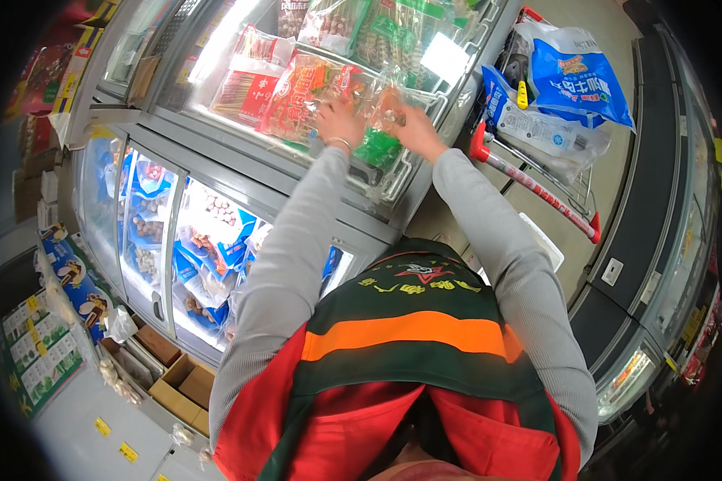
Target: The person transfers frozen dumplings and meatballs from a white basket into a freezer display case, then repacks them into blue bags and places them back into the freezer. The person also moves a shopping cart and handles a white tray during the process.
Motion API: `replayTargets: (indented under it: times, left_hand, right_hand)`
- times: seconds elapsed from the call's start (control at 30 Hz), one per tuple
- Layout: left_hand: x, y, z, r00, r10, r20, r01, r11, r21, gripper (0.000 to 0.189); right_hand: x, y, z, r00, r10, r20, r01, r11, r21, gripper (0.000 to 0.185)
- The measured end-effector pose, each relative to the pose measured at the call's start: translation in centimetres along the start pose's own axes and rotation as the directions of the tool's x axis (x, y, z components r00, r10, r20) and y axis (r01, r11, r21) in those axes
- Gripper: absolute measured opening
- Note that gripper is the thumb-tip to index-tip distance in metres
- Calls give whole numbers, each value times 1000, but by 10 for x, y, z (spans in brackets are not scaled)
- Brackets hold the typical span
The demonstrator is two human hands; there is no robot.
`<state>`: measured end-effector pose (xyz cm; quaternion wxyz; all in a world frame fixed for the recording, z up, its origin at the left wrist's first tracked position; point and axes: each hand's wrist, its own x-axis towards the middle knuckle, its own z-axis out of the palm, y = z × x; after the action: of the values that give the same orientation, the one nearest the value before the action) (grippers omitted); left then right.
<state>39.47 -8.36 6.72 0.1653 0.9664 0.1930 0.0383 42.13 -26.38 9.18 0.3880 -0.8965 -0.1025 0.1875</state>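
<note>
Both hands reach into a freezer chest with wire baskets. My left hand (340, 123) lies over the right part of a red-and-clear food packet (289, 111), fingers bent against the plastic; whether it grips is unclear. At its right, my right hand (418, 127) has its fingers and thumb around a clear plastic bag (390, 102) with orange-brown food inside. Beneath the hands shows a green packet (378, 147). To the left are red packets of skewers (240, 90). Farther back lie green-and-clear skewer packets (391, 36).
A wire cart with a red handle (535, 183) stands at the right, carrying blue-and-white food bags (577, 75) and a yellow-and-black utility knife (522, 93). A lit glass-door freezer (210, 240) stands at the left, above cardboard boxes (183, 388). The chest's grey rim (265, 174) runs before me.
</note>
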Motion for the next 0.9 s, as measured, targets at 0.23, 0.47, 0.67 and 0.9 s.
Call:
replayTargets:
  times: [0.23,0.47,0.67,0.9]
  left_hand:
    - [-66,32,0,947,242,209,-193,954,-231,46]
    - [-40,-11,-45,935,220,279,-226,974,-11,50]
    - [-63,23,-14,847,286,449,-259,958,-121,30]
    - [-98,23,-16,706,556,439,-541,823,-172,23]
  right_hand:
    - [10,-1,25,934,-356,-23,355,934,-45,34]
    - [-26,4,22,869,-453,198,471,881,-52,47]
    - [-40,12,13,845,-498,193,527,838,-144,48]
    - [-98,31,22,877,-469,99,480,860,-174,39]
